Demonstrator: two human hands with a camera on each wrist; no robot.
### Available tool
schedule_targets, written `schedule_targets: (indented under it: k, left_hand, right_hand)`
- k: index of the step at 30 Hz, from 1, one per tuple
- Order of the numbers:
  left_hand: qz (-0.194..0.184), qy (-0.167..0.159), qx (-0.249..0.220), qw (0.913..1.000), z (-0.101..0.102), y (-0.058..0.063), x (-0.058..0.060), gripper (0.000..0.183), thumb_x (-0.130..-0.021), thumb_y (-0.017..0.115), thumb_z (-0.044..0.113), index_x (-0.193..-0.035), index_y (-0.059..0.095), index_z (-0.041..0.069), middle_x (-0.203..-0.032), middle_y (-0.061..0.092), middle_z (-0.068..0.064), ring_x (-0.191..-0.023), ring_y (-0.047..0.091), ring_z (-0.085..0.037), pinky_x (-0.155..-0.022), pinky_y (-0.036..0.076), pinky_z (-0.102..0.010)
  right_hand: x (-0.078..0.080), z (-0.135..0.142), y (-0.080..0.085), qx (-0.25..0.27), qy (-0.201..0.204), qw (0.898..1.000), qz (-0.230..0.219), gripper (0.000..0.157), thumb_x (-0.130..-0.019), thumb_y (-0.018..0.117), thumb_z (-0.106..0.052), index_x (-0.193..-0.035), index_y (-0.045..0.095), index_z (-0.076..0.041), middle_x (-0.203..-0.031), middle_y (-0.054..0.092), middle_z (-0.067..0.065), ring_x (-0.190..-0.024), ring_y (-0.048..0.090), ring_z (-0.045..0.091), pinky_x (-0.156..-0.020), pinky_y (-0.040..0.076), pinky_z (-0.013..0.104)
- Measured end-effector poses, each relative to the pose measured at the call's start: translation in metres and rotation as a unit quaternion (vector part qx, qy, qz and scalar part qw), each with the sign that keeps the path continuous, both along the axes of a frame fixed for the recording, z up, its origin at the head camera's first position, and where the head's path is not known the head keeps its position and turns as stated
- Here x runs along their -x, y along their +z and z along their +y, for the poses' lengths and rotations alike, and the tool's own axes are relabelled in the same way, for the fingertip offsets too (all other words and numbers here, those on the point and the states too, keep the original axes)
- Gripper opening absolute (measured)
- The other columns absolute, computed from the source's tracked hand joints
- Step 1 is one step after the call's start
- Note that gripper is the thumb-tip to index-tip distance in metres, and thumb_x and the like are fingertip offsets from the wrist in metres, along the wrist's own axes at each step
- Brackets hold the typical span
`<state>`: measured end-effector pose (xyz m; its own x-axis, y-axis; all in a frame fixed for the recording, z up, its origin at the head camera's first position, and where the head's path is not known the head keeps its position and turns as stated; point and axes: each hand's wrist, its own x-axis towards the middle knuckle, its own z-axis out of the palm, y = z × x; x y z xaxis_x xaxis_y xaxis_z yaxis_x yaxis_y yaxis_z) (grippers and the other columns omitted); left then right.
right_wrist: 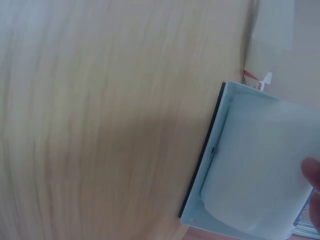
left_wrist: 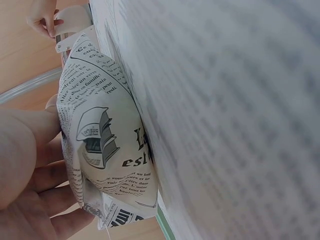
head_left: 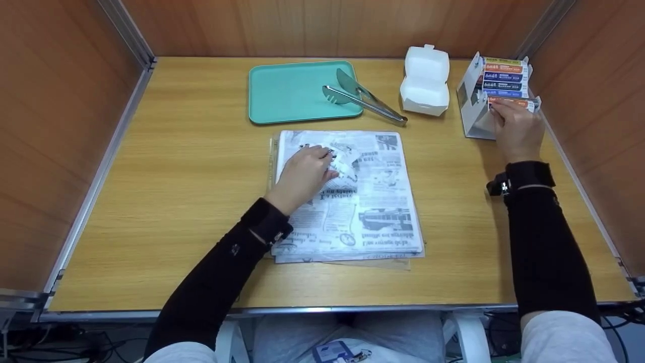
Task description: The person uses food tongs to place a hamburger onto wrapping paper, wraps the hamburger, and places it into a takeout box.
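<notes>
My left hand [head_left: 305, 174] holds a bundle wrapped in newsprint-patterned paper [left_wrist: 107, 135] against a stack of matching sheets [head_left: 388, 201]. Its fingers curl along the bundle's side in the left wrist view; what the paper wraps is hidden. Over at the right, my right hand [head_left: 521, 128] is at the front of a white label dispenser [head_left: 473, 113], its fingertips pinching an orange-and-white label [head_left: 526, 104]. In the right wrist view only some fingertips [right_wrist: 312, 172] show, beside a large white roll [right_wrist: 255, 165] in the dispenser.
Behind the sheets lies a teal tray [head_left: 287, 96], with metal tongs [head_left: 375, 103] resting partly on it. An open white clamshell box [head_left: 426, 83] stands left of the dispenser. Wooden panels [head_left: 327, 27] border the table [head_left: 186, 201] at the back and sides.
</notes>
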<state>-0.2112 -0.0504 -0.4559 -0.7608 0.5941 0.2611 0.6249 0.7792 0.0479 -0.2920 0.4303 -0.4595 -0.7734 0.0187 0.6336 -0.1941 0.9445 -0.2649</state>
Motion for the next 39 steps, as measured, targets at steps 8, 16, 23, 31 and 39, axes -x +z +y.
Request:
schedule_targets:
  k: [8, 16, 23, 31, 39]
  left_hand:
    - [-0.002, -0.002, -0.002, 1.0, 0.0006, 0.0004, 0.0, 0.051, -0.103, 0.07, 0.038, -0.131, 0.071, -0.005, -0.136, 0.069, -0.021, -0.131, 0.064, -0.035, -0.119, 0.045, -0.044]
    - [-0.003, -0.004, -0.007, 1.0, 0.0005, -0.0004, -0.0012, 0.05, -0.104, 0.069, 0.038, -0.13, 0.071, -0.005, -0.136, 0.07, -0.021, -0.132, 0.064, -0.035, -0.119, 0.044, -0.043]
    - [0.004, -0.002, -0.001, 1.0, 0.0, -0.0004, -0.0005, 0.049, -0.104, 0.069, 0.037, -0.131, 0.071, -0.005, -0.135, 0.07, -0.02, -0.131, 0.064, -0.035, -0.118, 0.045, -0.045]
    - [-0.001, 0.0, -0.004, 1.0, -0.0002, 0.0005, -0.0012, 0.049, -0.104, 0.07, 0.037, -0.131, 0.071, -0.004, -0.135, 0.07, -0.02, -0.13, 0.065, -0.035, -0.118, 0.046, -0.044]
    - [-0.004, 0.001, -0.002, 1.0, 0.0001, 0.001, -0.0019, 0.052, -0.104, 0.068, 0.038, -0.132, 0.07, -0.005, -0.137, 0.069, -0.022, -0.132, 0.063, -0.037, -0.119, 0.045, -0.046]
  right_hand:
    - [0.0018, -0.0012, -0.0016, -0.014, 0.0, 1.0, 0.014, 0.022, -0.104, 0.069, -0.013, -0.114, 0.08, 0.004, -0.118, 0.077, 0.02, -0.111, 0.075, 0.04, -0.097, 0.059, 0.056]
    - [-0.0017, -0.0048, -0.0019, 0.041, -0.034, 0.998, -0.016, 0.032, -0.109, 0.061, -0.021, -0.115, 0.074, 0.007, -0.12, 0.073, 0.021, -0.11, 0.072, 0.04, -0.095, 0.059, 0.055]
    - [-0.0042, -0.0067, -0.0022, 0.186, -0.073, 0.979, -0.034, 0.031, -0.11, 0.058, -0.021, -0.118, 0.072, 0.005, -0.119, 0.069, 0.014, -0.105, 0.064, 0.018, -0.094, 0.052, 0.025]
    - [0.0015, -0.0025, -0.0024, 0.347, -0.078, 0.934, -0.037, 0.016, -0.11, 0.058, -0.015, -0.11, 0.071, -0.005, -0.114, 0.06, -0.002, -0.09, 0.057, -0.002, -0.084, 0.052, 0.017]
    - [0.0032, -0.0051, 0.0011, 0.412, -0.081, 0.907, -0.036, 0.012, -0.113, 0.05, -0.017, -0.108, 0.061, -0.017, -0.106, 0.052, -0.01, -0.08, 0.062, 0.0, -0.073, 0.051, 0.012]
